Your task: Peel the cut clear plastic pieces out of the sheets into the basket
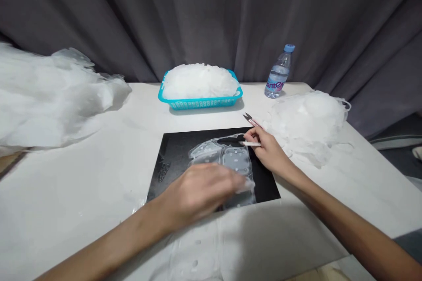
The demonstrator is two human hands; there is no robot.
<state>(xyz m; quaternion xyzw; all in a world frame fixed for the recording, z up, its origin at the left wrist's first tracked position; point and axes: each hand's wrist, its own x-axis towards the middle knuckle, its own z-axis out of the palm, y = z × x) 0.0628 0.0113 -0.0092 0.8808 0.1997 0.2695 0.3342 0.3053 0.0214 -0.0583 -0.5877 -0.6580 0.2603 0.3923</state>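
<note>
A translucent plastic sheet (235, 160) with rounded panels and small holes lies on a black board (267, 184). Its lower part hangs past the board's near edge. My right hand (263, 147), at the board's far right, is closed around a thin white stick (251, 144); its fingertips also touch the sheet's raised outer strip. My left hand (207, 189) is smeared by motion above the sheet. Its fingers look pressed together at a whitish, filmy bit of the sheet by the fingertips. Small pink-handled thread snips (251, 120) lie just beyond my right hand.
A blue basket (201, 103) heaped with white translucent pieces stands at the back. Big piles of translucent sheets (56, 96) and scraps (310, 118) sit left and right. A water bottle (278, 74) stands back right, before a grey curtain (204, 13).
</note>
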